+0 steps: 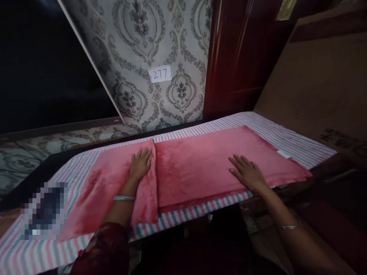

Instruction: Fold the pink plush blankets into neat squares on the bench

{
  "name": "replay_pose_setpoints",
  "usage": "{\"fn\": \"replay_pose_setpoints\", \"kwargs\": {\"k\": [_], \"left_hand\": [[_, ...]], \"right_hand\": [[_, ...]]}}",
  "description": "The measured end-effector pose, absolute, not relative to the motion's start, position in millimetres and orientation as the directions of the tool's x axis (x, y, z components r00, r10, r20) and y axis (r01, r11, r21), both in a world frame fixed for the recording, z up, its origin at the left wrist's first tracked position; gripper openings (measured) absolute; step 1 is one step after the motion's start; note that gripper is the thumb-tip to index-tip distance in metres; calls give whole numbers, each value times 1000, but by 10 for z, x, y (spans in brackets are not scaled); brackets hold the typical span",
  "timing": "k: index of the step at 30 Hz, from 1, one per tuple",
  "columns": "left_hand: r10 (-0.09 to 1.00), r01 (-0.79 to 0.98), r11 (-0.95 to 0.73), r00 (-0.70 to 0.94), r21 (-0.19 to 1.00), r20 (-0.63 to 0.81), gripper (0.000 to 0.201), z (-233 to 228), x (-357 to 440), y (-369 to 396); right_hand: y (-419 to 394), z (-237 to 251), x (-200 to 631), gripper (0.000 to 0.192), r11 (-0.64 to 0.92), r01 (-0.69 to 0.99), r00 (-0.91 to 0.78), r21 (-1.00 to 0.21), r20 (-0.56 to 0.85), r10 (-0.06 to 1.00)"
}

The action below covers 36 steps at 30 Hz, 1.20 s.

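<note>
Flat, fingers spread: left hand (140, 164) at pink cloth (200, 164) fold edge, right hand (248, 173) near front hem.

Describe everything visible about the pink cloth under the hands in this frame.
The pink cloth looks like soft, plush fleece, slightly shiny. It lies flat along a surface covered with a striped sheet, folded into a long band, and a shorter flap is folded over at the left end. A small white tag shows near its far right edge. The left hand rests palm down on the flap beside its fold edge; the right hand lies flat with fingers spread near the front right edge.
</note>
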<state>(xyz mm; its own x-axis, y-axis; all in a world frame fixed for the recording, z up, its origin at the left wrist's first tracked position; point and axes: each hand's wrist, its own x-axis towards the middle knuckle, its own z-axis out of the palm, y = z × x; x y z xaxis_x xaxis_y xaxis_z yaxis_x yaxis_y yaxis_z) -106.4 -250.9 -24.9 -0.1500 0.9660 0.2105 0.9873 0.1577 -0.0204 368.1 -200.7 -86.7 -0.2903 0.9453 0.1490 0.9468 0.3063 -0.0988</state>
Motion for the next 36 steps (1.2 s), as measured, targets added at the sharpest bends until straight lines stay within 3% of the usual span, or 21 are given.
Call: {"fn": "replay_pose_setpoints", "kwargs": {"k": [8,16,21,26,33,36], "left_hand": [[939,994,83,-55,-69,339,53,-213,-1088,-2507],[964,996,-75,85,-51,251,50,19,-791,-2699],[987,999,-33,34,-10,155,60,-89,-587,-2997],[976,997,74,-73,3,205,76,-253,-618,-3144],[966,987,154,-161,47,203,75,-446,-601,-3234],[962,987,150,-160,60,221,73,-460,-586,-3251]], "right_hand": [[-2050,-769,3622,60,298,947,-281,-118,137,950],[-2309,-782,3573,53,473,853,-445,-221,166,880],[-2647,-770,3417,53,538,794,-502,-283,194,843],[-2665,-677,3281,56,606,722,-589,-334,163,792],[-2230,-652,3390,63,552,803,-554,-226,59,830],[-2033,-650,3673,65,420,892,-424,-168,9,906]]}}
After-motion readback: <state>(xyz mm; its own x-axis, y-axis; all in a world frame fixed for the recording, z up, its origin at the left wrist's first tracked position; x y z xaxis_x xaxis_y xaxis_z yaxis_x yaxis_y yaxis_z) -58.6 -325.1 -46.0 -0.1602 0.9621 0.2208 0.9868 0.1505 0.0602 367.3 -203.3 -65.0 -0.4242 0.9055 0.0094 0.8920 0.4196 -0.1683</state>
